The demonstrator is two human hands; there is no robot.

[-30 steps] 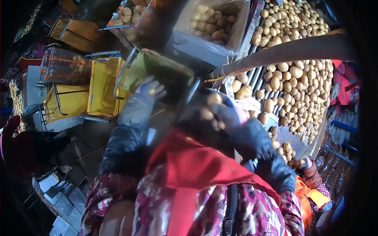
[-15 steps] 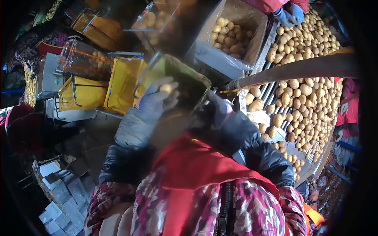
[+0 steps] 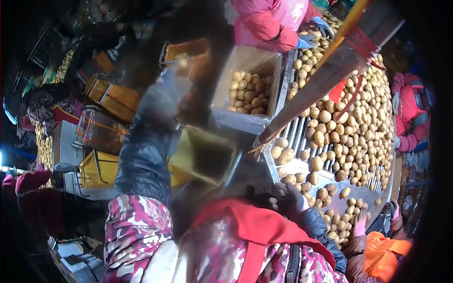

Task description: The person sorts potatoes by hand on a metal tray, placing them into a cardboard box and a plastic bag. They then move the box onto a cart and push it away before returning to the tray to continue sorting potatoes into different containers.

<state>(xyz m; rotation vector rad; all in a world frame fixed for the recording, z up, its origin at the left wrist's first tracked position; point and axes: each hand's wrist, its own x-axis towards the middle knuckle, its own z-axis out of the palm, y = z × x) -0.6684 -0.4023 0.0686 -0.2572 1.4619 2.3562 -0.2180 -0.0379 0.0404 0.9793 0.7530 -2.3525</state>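
My left hand (image 3: 175, 87), in a pale glove and smeared by motion, is stretched forward toward an orange-lined frame basket (image 3: 197, 49). A light-coloured potato (image 3: 182, 59) shows at its blurred fingertips, over that basket; I cannot tell whether the fingers grip it. Below the forearm stands a yellow-green lined basket (image 3: 203, 153), its inside in shadow. My right hand (image 3: 293, 198), in a dark glove, is low by the near edge of the sorting table, beside several loose potatoes (image 3: 302, 181). Its fingers are apart with nothing in them.
A lined carton of potatoes (image 3: 250, 92) stands by the roller table (image 3: 295, 137). A thick slanted pole (image 3: 302, 101) crosses above the rollers. Co-workers in pink (image 3: 269, 21) and orange (image 3: 384, 254) are around the table. Yellow baskets (image 3: 101, 165) stand at left.
My left hand has swung forward, from over the yellow-green basket to the orange one. My right hand has moved from that basket's rim to the table edge. The view has shifted too.
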